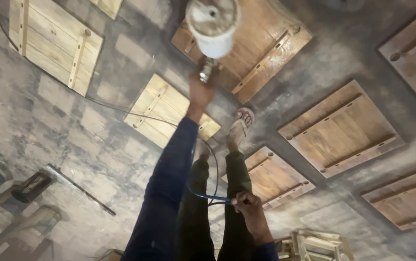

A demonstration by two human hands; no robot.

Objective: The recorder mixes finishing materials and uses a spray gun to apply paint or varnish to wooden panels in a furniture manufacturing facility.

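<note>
- The floor (72, 125) was grey paving, dusted pale with overspray, and square wooden panels lay flat on it with their battens facing up.
- The left hand (200, 93) reached out ahead of the body and gripped a spray gun (207, 70), fingers wrapped shut round its handle; the gun's white paint cup (213, 26) stood above the hand in the view.
- The gun's long axis ran straight away from the person, its cup over a darker, wet-looking panel (261, 43) at the top of the view.
- A paler panel (162, 113) lay just beside the outstretched forearm, on its left.
- The right hand (247, 202) stayed close to the body, by the legs, fingers pinched on a blue hose (208, 195) that looped up toward the gun.
- One sandalled foot (241, 124) was planted between the panels, near the gun hand.
- Of the two hands, the left was far nearer the darker panel.
- Cans and clutter (5, 203) sat at the left edge, well apart from the work.
</note>
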